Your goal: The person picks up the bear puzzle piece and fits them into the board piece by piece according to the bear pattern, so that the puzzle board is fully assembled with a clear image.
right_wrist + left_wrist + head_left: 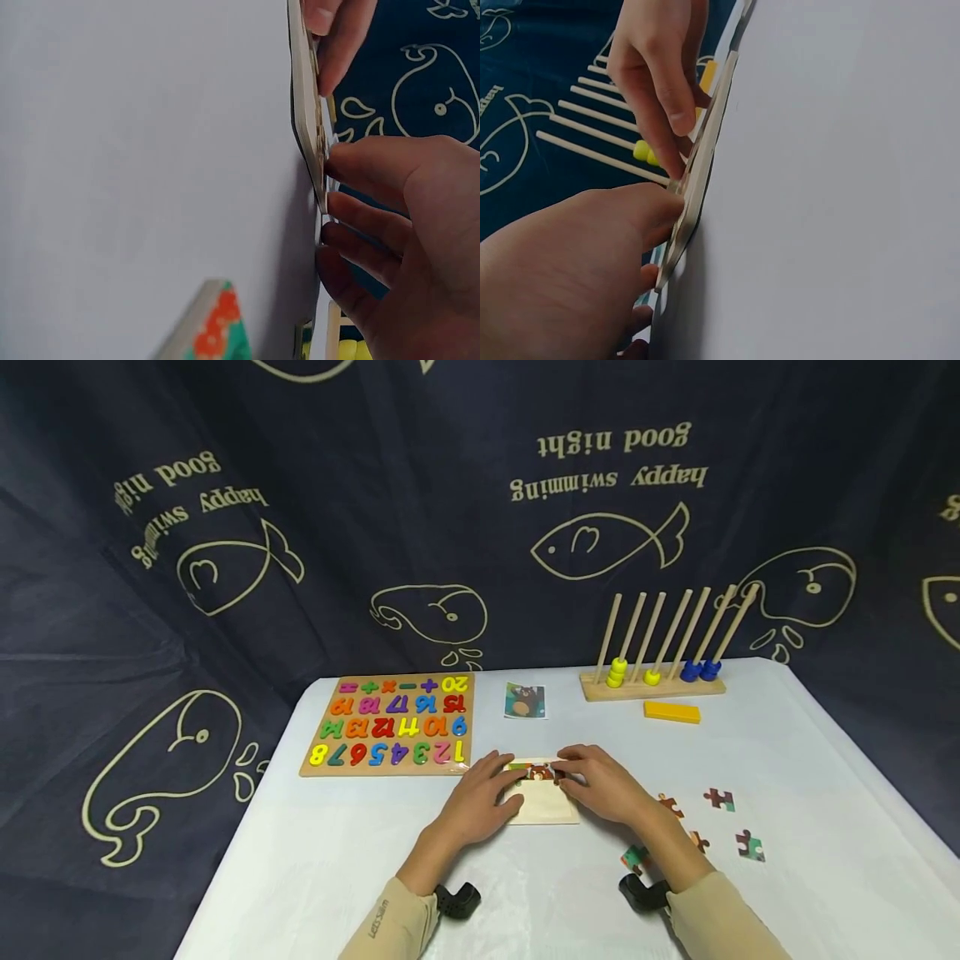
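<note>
A small wooden puzzle board (543, 806) lies in front of the person. Along its far end runs a strip of joined jigsaw pieces (540, 772) with a brown animal's face. The left hand (480, 802) rests at the board's left side, its index finger reaching over the pieces and its thumb near the bare wood. From the right, the right hand (603, 785) touches the strip's right end with its fingertips. In the left wrist view, both hands' fingers meet the tray's top surface close together; the right wrist view shows the right fingers (367, 161) along its edge.
Several loose jigsaw pieces (720, 799) lie to the right, some beside the right forearm. A picture card (525, 701) lies beyond the board. Number board (390, 768) at left; peg abacus (652, 689) and yellow block (671, 712) at back right. A dark curtain (450, 527) hangs behind.
</note>
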`<state>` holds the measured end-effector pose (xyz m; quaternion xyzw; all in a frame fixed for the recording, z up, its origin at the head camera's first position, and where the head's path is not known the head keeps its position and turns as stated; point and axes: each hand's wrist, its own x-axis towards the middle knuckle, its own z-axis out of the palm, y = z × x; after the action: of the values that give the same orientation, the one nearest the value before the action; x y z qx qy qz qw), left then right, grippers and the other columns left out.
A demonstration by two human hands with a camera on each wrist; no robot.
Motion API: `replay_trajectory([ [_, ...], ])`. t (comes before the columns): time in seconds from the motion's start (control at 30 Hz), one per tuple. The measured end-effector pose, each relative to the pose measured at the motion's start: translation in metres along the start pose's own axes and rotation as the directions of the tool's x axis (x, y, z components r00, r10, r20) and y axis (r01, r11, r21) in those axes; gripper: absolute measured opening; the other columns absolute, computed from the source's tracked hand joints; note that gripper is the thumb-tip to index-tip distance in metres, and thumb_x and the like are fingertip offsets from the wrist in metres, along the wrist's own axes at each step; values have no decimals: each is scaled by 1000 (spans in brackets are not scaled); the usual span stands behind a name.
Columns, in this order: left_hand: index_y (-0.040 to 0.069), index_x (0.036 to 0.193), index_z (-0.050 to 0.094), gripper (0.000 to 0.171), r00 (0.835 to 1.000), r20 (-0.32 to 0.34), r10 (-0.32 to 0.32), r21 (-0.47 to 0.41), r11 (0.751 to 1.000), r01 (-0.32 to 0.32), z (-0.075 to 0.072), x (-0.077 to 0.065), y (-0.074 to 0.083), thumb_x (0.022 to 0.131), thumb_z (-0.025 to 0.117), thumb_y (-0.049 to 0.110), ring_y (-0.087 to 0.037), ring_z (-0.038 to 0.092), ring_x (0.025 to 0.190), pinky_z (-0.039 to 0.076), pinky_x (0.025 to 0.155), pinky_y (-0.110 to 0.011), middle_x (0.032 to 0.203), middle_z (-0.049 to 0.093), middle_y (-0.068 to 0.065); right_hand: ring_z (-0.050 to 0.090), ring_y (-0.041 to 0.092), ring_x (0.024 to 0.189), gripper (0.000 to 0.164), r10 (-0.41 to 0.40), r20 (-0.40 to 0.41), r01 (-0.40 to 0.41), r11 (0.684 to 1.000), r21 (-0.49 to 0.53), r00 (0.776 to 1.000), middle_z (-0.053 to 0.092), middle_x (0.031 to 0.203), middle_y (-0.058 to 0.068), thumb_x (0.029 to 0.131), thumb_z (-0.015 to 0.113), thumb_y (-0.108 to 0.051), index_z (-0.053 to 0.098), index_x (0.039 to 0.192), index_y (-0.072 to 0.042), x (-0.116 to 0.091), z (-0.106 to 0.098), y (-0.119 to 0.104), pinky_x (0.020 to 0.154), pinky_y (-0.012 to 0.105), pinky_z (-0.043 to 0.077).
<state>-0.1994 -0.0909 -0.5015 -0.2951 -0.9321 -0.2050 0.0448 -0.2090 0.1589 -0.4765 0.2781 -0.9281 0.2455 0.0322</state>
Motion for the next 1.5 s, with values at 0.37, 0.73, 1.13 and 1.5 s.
replay_trajectory([
  [0.37,22,138,53,51,998,-33,50,66,997,-47,2,-2,2,94,53,48,-35,30,138,24,112,-51,148,40,-6,50,27,115,35,-10,8,11,997,-77,1000,56,127,10,91,67,-23,68,122,-7,1,4,-7,94,46,46],
  [0.73,25,138,54,49,998,-39,45,62,997,-42,3,-2,0,94,54,47,-35,31,137,24,112,-51,146,42,-4,49,27,118,39,-2,45,8,993,-121,999,54,129,9,90,67,-27,66,125,-10,3,4,-7,95,47,45],
  [1.13,24,136,56,49,998,-47,31,24,999,-30,6,-2,-3,93,55,48,-33,29,138,21,113,-48,146,42,-4,43,32,125,46,44,53,-46,998,44,998,51,134,11,91,66,-28,59,133,-8,-1,-2,-3,102,54,38],
  [1.5,22,139,53,56,999,-28,22,-13,1000,-23,6,0,-1,91,56,51,-30,27,140,20,114,-46,148,40,-4,58,27,105,35,119,-23,-113,976,185,993,59,122,2,92,67,-22,64,125,-10,-20,-39,14,81,44,52],
])
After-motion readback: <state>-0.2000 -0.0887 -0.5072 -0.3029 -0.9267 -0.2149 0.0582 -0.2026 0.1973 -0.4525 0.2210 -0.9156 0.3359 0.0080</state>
